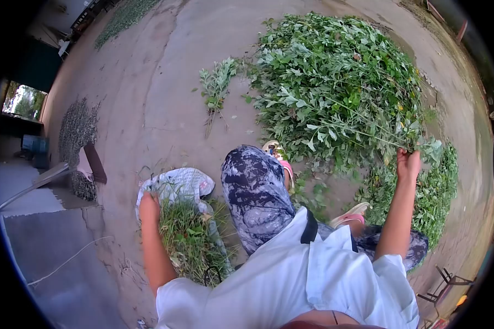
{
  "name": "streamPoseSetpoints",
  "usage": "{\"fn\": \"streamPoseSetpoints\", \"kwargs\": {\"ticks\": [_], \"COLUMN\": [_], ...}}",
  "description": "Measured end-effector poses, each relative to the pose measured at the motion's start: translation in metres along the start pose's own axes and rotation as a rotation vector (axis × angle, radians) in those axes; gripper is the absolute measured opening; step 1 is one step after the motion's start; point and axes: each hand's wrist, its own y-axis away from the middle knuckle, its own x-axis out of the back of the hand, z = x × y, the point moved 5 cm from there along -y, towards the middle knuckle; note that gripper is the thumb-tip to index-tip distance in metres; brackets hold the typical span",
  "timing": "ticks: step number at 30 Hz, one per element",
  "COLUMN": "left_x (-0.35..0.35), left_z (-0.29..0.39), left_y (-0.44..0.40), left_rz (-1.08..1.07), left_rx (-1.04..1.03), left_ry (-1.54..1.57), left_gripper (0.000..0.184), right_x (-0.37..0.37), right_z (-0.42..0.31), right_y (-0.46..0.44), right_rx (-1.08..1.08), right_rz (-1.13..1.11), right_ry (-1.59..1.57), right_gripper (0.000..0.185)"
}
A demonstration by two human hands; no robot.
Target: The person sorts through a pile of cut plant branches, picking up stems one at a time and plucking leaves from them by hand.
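My right hand [408,164] is closed round the stem of a long leafy plant [362,133], which stretches left across a big heap of green leafy plants [335,82]. Low on the left, my left hand [149,208] looks closed at the edge of a pale patterned bag [182,183]; what its fingers hold, if anything, is hidden. Loose grass and weeds [189,238] fill the bag's mouth beside that hand. A small bunch of leafy stems [217,88] lies apart on the ground, left of the heap.
More cut greens [436,192] lie beyond my right arm. At left are a broom [90,164] and a dark strip of drying plant matter [78,137]. Another patch of greens [123,22] is spread at the far upper left. A metal-framed stand [444,285] is at lower right.
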Motion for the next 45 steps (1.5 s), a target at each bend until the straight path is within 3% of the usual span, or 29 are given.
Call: {"fn": "streamPoseSetpoints", "kwargs": {"ticks": [2,3,5,8,11,13,15,18,20,22,24,26,30,32,33,35,37,39,40,42,43,45], "left_x": [-0.077,-0.095,-0.127,-0.108,-0.151,-0.171,-0.167,-0.197,-0.195,-0.209,-0.213,-0.213,-0.268,-0.298,-0.291,-0.261,-0.213,-0.167,-0.145,-0.101,-0.082,-0.045], "left_z": [-0.081,-0.083,-0.087,0.014,0.104,0.168,0.217,0.257,0.282,0.297,0.307,0.309,0.293,0.29,0.288,0.297,0.305,0.308,0.308,0.316,0.319,0.328], "left_y": [0.001,-0.006,-0.01,-0.057,-0.141,-0.182,-0.208,-0.25,-0.273,-0.29,-0.297,-0.296,-0.319,-0.332,-0.319,-0.27,-0.231,-0.196,-0.179,-0.142,-0.124,-0.086], "left_rz": [-0.311,-0.321,-0.564,-0.401,-0.181,-0.075,-0.083,-0.166,0.12,0.062,0.009,-0.123,-0.223,-0.189,-0.187,-0.526,-0.585,-0.717,-0.712,-0.603,-0.593,-0.639], "left_rx": [0.081,0.087,0.006,-0.158,-0.325,-0.367,-0.222,-0.163,-0.075,-0.055,-0.045,0.097,0.094,-0.071,-0.073,-0.007,-0.124,-0.212,-0.227,-0.489,-0.505,-0.649], "left_ry": [-0.09,-0.083,-0.282,0.072,0.308,0.361,0.359,0.345,0.34,0.363,0.376,0.418,0.455,0.663,0.664,1.31,1.427,1.397,1.397,1.15,1.154,1.398], "left_gripper": [0.049,0.049,0.069,0.063,0.054,0.053,0.054,0.065,0.079,0.082,0.085,0.08,0.073,0.048,0.048,0.023,0.01,0.016,0.016,0.022,0.022,0.017], "right_x": [-0.04,-0.056,-0.089,-0.123,-0.151,-0.166,-0.19,-0.238,-0.243,-0.258,-0.263,-0.263,-0.26,-0.272,-0.276,-0.284,-0.293,-0.301,-0.303,-0.308,-0.312,-0.325], "right_z": [0.02,0.024,0.038,0.058,0.081,0.095,0.108,0.109,0.119,0.119,0.124,0.127,0.148,0.16,0.169,0.192,0.224,0.256,0.275,0.297,0.301,0.285], "right_y": [0.015,0.019,0.032,0.043,0.054,0.063,0.069,0.088,0.078,0.082,0.081,0.08,0.085,0.097,0.101,0.109,0.116,0.133,0.14,0.158,0.172,0.193], "right_rx": [-0.095,-0.094,-0.146,-0.162,-0.192,-0.189,-0.184,-0.067,-0.016,0.063,-0.026,-0.005,0.106,0.049,0.013,-0.07,-0.158,-0.258,-0.343,-0.58,-0.724,-0.735], "right_rz": [-0.078,-0.085,-0.136,-0.178,-0.237,-0.188,-0.164,-0.261,-0.291,-0.311,-0.353,-0.36,-0.386,-0.373,-0.454,-0.543,-0.633,-0.703,-0.766,-0.815,-0.805,-0.86], "right_ry": [0.005,0.017,0.077,0.13,0.192,0.355,0.509,0.665,0.728,0.798,0.734,0.795,0.902,0.915,0.952,0.985,1.05,1.02,0.942,0.733,0.598,0.422], "right_gripper": [0.025,0.025,0.024,0.023,0.024,0.027,0.03,0.032,0.033,0.034,0.037,0.038,0.037,0.038,0.04,0.044,0.046,0.046,0.044,0.041,0.043,0.042]}}
